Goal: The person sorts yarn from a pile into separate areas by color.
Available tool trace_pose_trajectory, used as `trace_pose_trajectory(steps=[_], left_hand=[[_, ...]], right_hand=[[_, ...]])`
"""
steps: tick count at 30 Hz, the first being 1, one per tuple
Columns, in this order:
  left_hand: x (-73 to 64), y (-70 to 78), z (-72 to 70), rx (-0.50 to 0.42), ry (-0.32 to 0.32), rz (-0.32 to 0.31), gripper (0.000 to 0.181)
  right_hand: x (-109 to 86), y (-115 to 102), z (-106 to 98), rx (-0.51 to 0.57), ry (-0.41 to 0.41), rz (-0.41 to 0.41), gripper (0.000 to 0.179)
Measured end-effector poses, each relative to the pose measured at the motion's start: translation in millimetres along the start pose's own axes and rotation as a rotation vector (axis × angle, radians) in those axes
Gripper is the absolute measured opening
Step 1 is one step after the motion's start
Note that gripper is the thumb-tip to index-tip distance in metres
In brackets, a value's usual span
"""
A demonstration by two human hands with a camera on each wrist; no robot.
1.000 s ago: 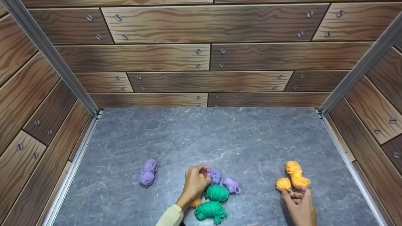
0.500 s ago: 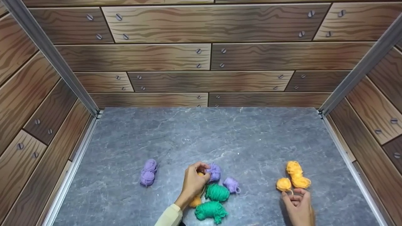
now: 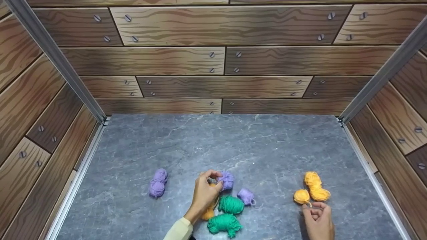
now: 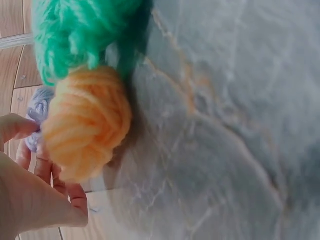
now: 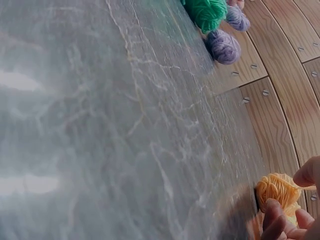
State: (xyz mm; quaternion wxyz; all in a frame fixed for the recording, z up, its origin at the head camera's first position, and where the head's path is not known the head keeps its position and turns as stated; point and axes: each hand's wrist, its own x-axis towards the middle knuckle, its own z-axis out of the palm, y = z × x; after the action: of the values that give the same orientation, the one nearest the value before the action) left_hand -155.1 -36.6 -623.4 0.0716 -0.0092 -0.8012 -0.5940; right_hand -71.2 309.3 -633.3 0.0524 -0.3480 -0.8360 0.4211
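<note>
My left hand (image 3: pixel 205 193) pinches a small purple ball of yarn (image 3: pixel 227 180) between thumb and fingers at the far end of the central group. Beneath that hand lies an orange ball of yarn (image 4: pixel 90 122), partly hidden in the head view. Two green balls of yarn, a nearer one (image 3: pixel 224 224) and a farther one (image 3: pixel 231 204), sit just right of it. On the right, my right hand (image 3: pixel 319 220) is just short of a small yellow-orange ball of yarn (image 3: pixel 301 196). Its thumb and fingers are apart, loosely bent, with a loose strand from the ball beside the thumb.
Another purple ball of yarn (image 3: pixel 246 196) with a loose loop lies right of the group. A long purple skein (image 3: pixel 157 183) stands apart at left, and a yellow-orange skein (image 3: pixel 316 186) lies at right. Wood-patterned walls (image 3: pixel 176 61) enclose the grey marbled table (image 3: pixel 186 140).
The left hand has shifted slightly away from me with the purple ball of yarn, off the green one. The right hand has drawn back a little from the small yellow-orange ball, which stays put.
</note>
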Motion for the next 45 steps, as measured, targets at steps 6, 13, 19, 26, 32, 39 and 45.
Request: trace_pose_trajectory(steps=[6,13,19,26,32,39,45], left_hand=[[0.5,2.2,-5.4,-0.003,0.012,0.013,0.021],[1.5,1.4,-13.6,-0.025,0.028,0.031,0.021],[2.0,-2.5,-22.6,-0.015,0.075,0.083,0.022],[-0.8,-4.5,-34.4,-0.025,0.098,0.063,0.022],[-0.9,-6.7,-42.5,-0.039,0.134,0.056,0.022],[-1.1,-9.6,-50.9,-0.062,0.161,0.07,0.023],[-5.9,-10.7,-58.2,-0.064,0.172,0.045,0.023]], right_hand=[[-2.4,-0.6,-0.1,0.023,0.027,-0.036,0.039],[-5.7,-1.9,3.1,0.043,0.054,-0.09,0.036],[-10.3,-6.5,5.9,0.074,0.049,-0.134,0.031],[-14.5,-14.9,11.5,0.083,0.027,-0.171,0.026],[-18.4,-20.6,17.0,0.099,0.014,-0.243,0.023],[-24.0,-23.8,27.3,0.143,0.016,-0.32,0.02],[-29.0,-26.6,37.3,0.171,0.006,-0.388,0.019]])
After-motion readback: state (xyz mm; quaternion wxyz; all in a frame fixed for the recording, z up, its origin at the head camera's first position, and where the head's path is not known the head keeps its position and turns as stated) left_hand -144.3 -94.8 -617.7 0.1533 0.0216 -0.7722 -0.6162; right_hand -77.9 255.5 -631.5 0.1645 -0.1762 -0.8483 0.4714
